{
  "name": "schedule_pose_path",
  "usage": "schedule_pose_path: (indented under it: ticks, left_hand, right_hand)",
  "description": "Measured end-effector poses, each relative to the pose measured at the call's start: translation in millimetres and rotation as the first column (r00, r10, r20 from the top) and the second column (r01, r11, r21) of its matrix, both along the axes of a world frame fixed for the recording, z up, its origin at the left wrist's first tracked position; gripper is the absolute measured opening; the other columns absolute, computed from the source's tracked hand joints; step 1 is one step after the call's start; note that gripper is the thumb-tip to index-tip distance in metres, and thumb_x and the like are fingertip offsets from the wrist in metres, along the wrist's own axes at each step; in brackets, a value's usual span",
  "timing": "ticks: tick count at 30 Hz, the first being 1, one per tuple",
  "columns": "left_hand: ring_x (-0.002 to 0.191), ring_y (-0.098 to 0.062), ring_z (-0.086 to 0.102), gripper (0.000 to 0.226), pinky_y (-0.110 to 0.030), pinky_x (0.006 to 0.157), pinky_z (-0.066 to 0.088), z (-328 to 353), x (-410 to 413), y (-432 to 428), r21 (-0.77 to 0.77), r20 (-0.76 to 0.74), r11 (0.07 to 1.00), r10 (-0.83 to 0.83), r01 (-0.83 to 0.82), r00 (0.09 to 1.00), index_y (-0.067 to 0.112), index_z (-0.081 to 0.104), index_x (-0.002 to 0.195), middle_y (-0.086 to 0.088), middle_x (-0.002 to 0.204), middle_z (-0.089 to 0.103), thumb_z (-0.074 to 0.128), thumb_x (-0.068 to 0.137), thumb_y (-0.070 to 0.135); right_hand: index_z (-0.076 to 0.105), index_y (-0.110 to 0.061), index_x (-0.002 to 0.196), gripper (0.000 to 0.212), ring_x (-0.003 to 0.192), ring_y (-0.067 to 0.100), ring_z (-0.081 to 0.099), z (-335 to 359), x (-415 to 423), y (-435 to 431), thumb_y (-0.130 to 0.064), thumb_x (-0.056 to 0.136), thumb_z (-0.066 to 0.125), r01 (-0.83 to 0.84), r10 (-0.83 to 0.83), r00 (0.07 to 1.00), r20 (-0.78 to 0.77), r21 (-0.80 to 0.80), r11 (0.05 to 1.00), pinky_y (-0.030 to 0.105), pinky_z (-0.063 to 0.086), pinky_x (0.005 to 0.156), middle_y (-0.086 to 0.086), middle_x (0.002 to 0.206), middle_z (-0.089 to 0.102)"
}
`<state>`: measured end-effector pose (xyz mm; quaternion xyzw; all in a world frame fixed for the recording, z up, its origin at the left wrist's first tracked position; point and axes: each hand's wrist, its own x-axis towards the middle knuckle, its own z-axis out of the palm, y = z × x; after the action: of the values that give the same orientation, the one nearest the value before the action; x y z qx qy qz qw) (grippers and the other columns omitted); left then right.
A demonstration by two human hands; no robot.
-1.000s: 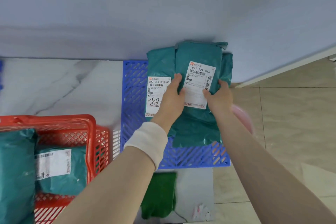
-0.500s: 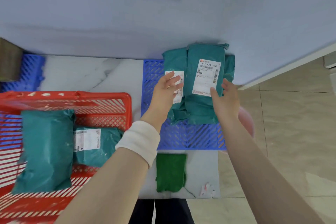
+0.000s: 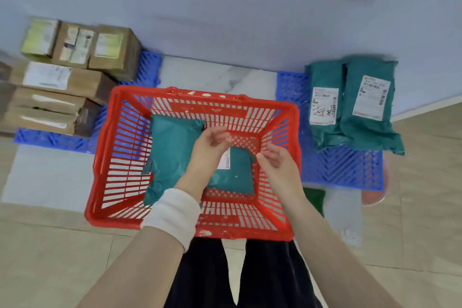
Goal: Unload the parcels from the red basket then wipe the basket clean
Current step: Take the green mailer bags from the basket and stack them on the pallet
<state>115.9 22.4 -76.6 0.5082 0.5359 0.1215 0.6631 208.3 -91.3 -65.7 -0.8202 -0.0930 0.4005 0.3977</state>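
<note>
The red basket [image 3: 120,147] stands on the floor in front of me, with whitish smears on its rim. Two teal parcels lie inside it: a long one [image 3: 170,155] on the left and a smaller labelled one [image 3: 237,172] partly hidden under my hands. My left hand [image 3: 212,140] hovers over the basket's middle, fingers apart and empty. My right hand [image 3: 275,160] is beside it near the right wall, also empty. Two more teal parcels [image 3: 350,107] lie side by side on a blue pallet [image 3: 340,167] to the right.
Several cardboard boxes [image 3: 62,77] are stacked on another blue pallet [image 3: 50,140] at the left by the wall. A green cloth [image 3: 313,197] lies just right of the basket, and a pink basin [image 3: 377,197] shows past the pallet. My dark-trousered legs stand at the bottom.
Both hands let go of the parcels on the right pallet and swung left to above the basket. The view has turned left, so the basket is now centred.
</note>
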Motion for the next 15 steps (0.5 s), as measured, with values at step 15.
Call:
schedule_pose_path:
  ticks: [15]
  left_hand:
    - [0.124, -0.029, 0.049, 0.101, -0.047, 0.103, 0.042, -140.8, -138.5, 85.3, -0.162, -0.437, 0.984, -0.142, 0.077, 0.888, 0.011, 0.037, 0.135, -0.009, 0.136, 0.05, 0.071, 0.052, 0.059]
  right_hand:
    - [0.045, -0.009, 0.132, 0.067, 0.12, 0.023, 0.055, -122.1, -127.6, 95.9, -0.037, 0.077, 0.071, -0.255, 0.183, 0.953, -0.243, -0.308, 0.917, 0.036, 0.045, 0.101, 0.005, 0.13, 0.056]
